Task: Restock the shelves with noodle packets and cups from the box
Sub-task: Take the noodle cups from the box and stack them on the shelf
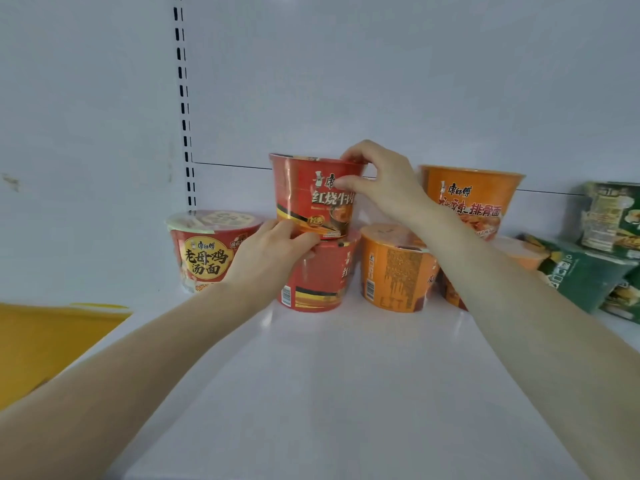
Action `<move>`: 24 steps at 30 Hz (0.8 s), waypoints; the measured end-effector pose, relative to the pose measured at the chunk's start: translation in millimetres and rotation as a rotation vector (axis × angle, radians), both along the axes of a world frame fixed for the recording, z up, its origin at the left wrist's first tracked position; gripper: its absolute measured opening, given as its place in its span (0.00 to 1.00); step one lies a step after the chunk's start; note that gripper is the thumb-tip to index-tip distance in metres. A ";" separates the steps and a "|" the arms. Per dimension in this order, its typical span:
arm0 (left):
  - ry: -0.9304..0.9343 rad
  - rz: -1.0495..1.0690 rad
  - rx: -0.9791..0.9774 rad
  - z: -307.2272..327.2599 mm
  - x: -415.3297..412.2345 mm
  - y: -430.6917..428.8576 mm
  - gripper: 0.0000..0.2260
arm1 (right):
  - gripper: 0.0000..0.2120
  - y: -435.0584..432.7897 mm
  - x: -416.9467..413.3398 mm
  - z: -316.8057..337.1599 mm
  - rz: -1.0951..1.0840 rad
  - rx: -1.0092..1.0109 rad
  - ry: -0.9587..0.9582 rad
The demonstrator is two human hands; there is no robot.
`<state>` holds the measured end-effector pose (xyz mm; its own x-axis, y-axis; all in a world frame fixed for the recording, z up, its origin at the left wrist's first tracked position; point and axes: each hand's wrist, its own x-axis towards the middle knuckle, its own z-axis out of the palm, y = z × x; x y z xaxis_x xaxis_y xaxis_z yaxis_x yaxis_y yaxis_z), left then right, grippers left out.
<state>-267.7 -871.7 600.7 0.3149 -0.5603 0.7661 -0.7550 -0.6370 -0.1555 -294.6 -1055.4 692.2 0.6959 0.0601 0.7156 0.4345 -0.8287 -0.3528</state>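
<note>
A red noodle cup (308, 188) stands stacked on a second red cup (317, 275) at the back of the white shelf (346, 393). My right hand (381, 181) grips the upper cup at its rim, thumb on the front and fingers over the top. My left hand (273, 251) holds the upper cup's base where the two cups meet. A red chicken-soup cup (204, 251) stands to the left.
Right of the stack, an orange cup (471, 199) sits on other orange cups (394, 268). Green noodle cups (602, 244) fill the far right. A yellow surface (45, 341) lies at the lower left. A slotted upright (183, 98) runs up the back wall.
</note>
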 end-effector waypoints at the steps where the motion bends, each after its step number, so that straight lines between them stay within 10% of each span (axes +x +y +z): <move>1: 0.022 -0.029 -0.004 0.3 0.7 0.8 0.06 | 0.13 2.6 -1.0 -0.3 0.005 0.008 -0.019; 24: 0.063 -0.123 0.018 6.2 -5.8 6.0 0.11 | 0.16 3.6 0.9 -1.6 -0.033 0.119 -0.086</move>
